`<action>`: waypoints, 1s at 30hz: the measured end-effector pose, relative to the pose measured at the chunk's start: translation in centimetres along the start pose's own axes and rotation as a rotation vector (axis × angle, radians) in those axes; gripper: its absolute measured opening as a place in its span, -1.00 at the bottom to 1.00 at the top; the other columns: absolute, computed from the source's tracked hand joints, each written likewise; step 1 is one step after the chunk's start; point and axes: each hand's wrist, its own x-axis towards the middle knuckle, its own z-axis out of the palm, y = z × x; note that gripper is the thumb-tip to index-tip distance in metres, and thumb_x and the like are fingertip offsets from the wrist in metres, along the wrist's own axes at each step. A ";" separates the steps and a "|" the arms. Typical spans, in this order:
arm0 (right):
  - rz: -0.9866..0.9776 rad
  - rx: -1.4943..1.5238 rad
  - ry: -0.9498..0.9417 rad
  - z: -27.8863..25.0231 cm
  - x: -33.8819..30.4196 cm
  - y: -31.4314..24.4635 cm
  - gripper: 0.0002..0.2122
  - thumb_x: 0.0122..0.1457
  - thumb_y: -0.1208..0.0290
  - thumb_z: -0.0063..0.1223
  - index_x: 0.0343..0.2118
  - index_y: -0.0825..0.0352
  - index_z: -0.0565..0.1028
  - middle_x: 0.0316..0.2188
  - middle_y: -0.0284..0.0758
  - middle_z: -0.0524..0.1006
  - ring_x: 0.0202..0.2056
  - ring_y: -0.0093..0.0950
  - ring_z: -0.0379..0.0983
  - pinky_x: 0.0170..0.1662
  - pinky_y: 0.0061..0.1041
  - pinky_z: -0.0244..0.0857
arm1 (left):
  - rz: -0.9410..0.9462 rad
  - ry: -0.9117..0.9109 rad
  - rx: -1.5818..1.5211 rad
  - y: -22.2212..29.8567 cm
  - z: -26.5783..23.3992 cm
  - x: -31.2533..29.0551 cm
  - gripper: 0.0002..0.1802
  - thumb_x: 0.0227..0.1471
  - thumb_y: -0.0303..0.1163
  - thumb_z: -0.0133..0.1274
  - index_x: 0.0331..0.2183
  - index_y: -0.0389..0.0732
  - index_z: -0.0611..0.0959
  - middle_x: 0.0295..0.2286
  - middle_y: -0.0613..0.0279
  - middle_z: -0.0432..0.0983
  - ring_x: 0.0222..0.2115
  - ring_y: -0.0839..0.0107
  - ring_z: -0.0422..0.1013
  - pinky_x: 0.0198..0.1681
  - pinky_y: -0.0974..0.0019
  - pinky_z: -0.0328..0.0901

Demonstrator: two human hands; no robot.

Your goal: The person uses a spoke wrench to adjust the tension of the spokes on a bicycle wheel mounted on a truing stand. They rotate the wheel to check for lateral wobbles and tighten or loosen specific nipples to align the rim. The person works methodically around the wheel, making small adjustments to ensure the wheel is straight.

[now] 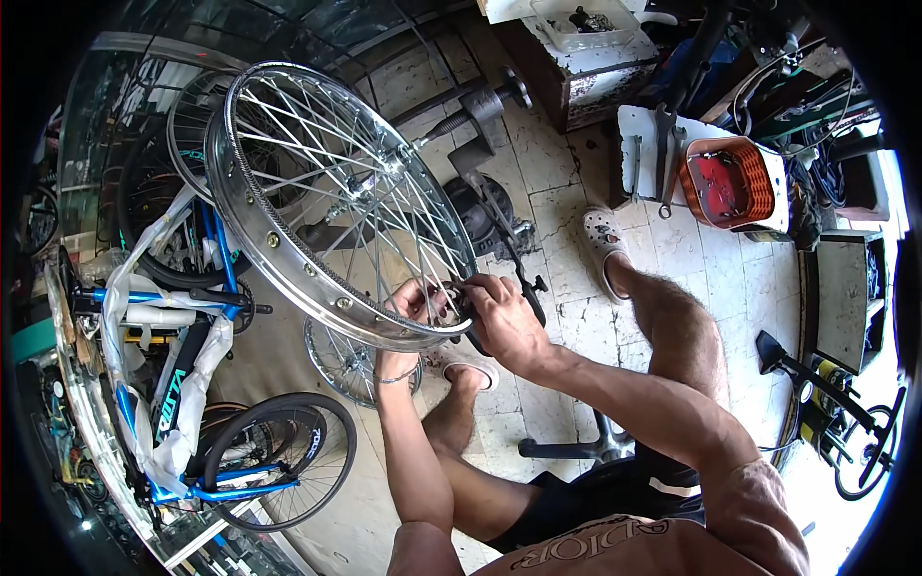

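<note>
Silver spoked metal bicycle wheel [361, 182], one, standing ahead and left of the hands, its near rim at the bent fingers of the left hand [411, 300] and right hand [506, 324], whose exact grip cannot be told; best worked, in judgement, with rim steadied and fingertips close to the spoke ends. Also: one orange slatted plastic basket [765, 182], rightward beyond them; two pale clogs [599, 233], one beyond-right, one beneath.
</note>
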 end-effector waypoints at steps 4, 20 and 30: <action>0.015 -0.025 -0.038 -0.8 0.0 -0.5 -0.64 0.04 0.64 -0.04 -0.03 0.45 0.40 -0.07 -0.10 0.43 -0.08 -0.11 0.35 0.03 -0.25 0.29 | 0.040 0.003 -0.007 0.6 0.2 -0.9 -0.67 0.08 -0.41 0.21 -0.12 -0.30 0.56 -0.36 0.32 0.55 -0.43 0.58 0.47 -0.36 0.52 0.38; 0.011 0.040 0.009 -0.1 0.1 -0.1 -0.66 -0.03 0.66 0.02 -0.11 0.43 0.49 -0.05 -0.11 0.44 -0.04 -0.09 0.38 0.05 -0.22 0.31 | -0.104 -0.031 -0.125 0.7 0.1 0.0 -0.59 0.24 -0.16 -0.01 -0.10 -0.32 0.60 -0.27 0.28 0.58 -0.35 0.61 0.46 -0.31 0.53 0.35; 0.098 0.088 -0.008 -0.1 0.0 -0.3 -0.53 -0.02 0.68 -0.02 0.04 0.41 0.31 -0.09 -0.03 0.42 -0.05 -0.03 0.35 0.03 -0.16 0.28 | 0.054 0.056 0.117 -0.6 -0.1 0.0 -0.72 0.07 -0.43 0.20 -0.16 -0.31 0.62 -0.37 0.29 0.59 -0.37 0.59 0.49 -0.35 0.53 0.36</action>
